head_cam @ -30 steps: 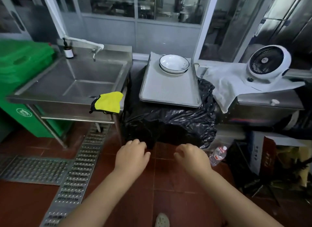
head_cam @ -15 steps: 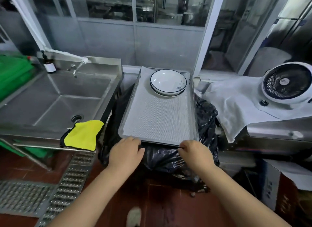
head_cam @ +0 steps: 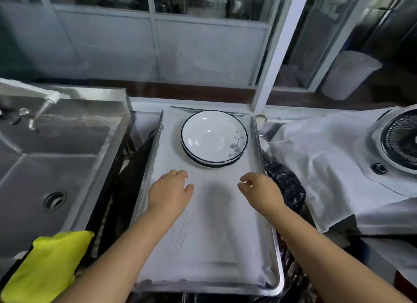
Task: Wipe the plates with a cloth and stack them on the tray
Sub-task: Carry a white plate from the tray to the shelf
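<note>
1. Head view, hands: the left hand [head_cam: 170, 193] and the right hand [head_cam: 259, 191] both reach out over the tray [head_cam: 268, 282]. Each is empty, with loosely curled fingers gripping nothing. Whether either touches the tray liner cannot be told.
2. Head view, task things: the plates [head_cam: 213, 139], white with dark rims, sit stacked at the tray's far end, just beyond both hands. The yellow cloth [head_cam: 47, 266] lies well apart, on the sink [head_cam: 56, 162] edge at near left.
3. Risk: neither hand holds the cloth, so a plate could get lifted and restacked unwiped.
4. Risk: the tray rests on a crumpled black bag [head_cam: 284, 185]; pressing on it or lifting plates from one side could tip it and slide the stack.
</note>
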`<action>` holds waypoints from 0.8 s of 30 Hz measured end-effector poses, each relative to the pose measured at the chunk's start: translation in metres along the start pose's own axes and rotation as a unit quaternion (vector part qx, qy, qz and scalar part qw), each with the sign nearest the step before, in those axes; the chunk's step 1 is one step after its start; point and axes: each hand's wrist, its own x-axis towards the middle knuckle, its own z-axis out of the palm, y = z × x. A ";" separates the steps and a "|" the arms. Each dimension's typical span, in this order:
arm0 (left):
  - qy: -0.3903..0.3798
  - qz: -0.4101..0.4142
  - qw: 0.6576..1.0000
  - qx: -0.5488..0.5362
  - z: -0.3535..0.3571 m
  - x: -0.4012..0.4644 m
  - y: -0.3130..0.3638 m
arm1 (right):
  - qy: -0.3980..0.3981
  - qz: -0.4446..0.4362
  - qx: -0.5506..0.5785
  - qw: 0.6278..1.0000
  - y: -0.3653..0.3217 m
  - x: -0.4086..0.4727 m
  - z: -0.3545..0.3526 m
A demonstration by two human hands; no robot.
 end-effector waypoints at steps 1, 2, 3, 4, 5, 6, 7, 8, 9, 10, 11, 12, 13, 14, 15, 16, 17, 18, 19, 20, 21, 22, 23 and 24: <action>-0.003 0.000 1.000 -0.005 0.001 0.021 -0.002 | -0.001 0.018 0.036 0.999 -0.001 0.021 0.000; -0.004 0.000 1.000 -0.007 0.001 0.037 -0.003 | 0.001 0.033 0.070 0.997 0.000 0.037 0.000; -0.003 -0.002 1.000 -0.010 0.003 0.058 -0.006 | 0.003 0.048 0.096 0.994 0.000 0.057 0.001; -0.001 -0.009 1.000 -0.017 0.004 0.077 -0.009 | 0.006 0.061 0.114 0.992 0.002 0.077 0.004; 0.001 -0.021 0.999 -0.024 0.006 0.094 -0.010 | 0.009 0.073 0.125 0.990 0.003 0.094 0.006; 0.004 -0.035 0.999 -0.030 0.008 0.110 -0.012 | 0.012 0.084 0.131 0.988 0.004 0.111 0.009; 0.008 -0.046 0.998 -0.030 0.011 0.125 -0.012 | 0.015 0.094 0.133 0.986 0.006 0.127 0.013; 0.011 -0.052 0.998 -0.027 0.016 0.140 -0.013 | 0.019 0.106 0.137 0.985 0.006 0.141 0.016; 0.014 -0.059 0.998 -0.025 0.021 0.153 -0.014 | 0.023 0.120 0.142 0.982 0.007 0.154 0.019; 0.015 -0.072 0.997 -0.029 0.027 0.164 -0.015 | 0.024 0.134 0.150 0.979 0.007 0.165 0.023; 0.014 -0.092 0.995 -0.037 0.032 0.174 -0.016 | 0.024 0.146 0.160 0.976 0.007 0.174 0.026; 0.011 -0.113 0.992 -0.050 0.037 0.183 -0.017 | 0.020 0.157 0.169 0.973 0.007 0.181 0.030; 0.006 -0.133 0.989 -0.068 0.042 0.191 -0.019 | 0.013 0.167 0.175 0.970 0.007 0.187 0.033; 0.001 -0.148 0.985 -0.091 0.047 0.198 -0.021 | 0.006 0.175 0.180 0.968 0.007 0.194 0.037; -0.003 -0.160 0.980 -0.117 0.051 0.204 -0.023 | 0.001 0.183 0.183 0.966 0.006 0.198 0.039; -0.006 -0.170 0.975 -0.143 0.054 0.209 -0.026 | 0.004 0.191 0.189 0.963 0.006 0.203 0.042; -0.009 -0.178 0.970 -0.167 0.057 0.212 -0.028 | 0.012 0.196 0.200 0.960 0.006 0.206 0.045; -0.012 -0.185 0.965 -0.188 0.060 0.215 -0.029 | 0.022 0.203 0.214 0.955 0.006 0.210 0.047; -0.015 -0.191 0.960 -0.204 0.063 0.218 -0.031 | 0.030 0.211 0.230 0.949 0.006 0.212 0.048; -0.016 -0.195 0.956 -0.219 0.067 0.220 -0.032 | 0.034 0.221 0.248 0.943 0.006 0.214 0.050; -0.016 -0.198 0.953 -0.229 0.069 0.222 -0.033 | 0.035 0.232 0.272 0.933 0.006 0.216 0.051; -0.016 -0.201 0.949 -0.241 0.071 0.223 -0.034 | 0.035 0.247 0.303 0.920 0.006 0.217 0.052; -0.014 -0.206 0.943 -0.260 0.073 0.224 -0.036 | 0.036 0.264 0.333 0.904 0.005 0.218 0.052; -0.015 -0.214 0.933 -0.290 0.074 0.225 -0.037 | 0.038 0.278 0.352 0.893 0.004 0.219 0.051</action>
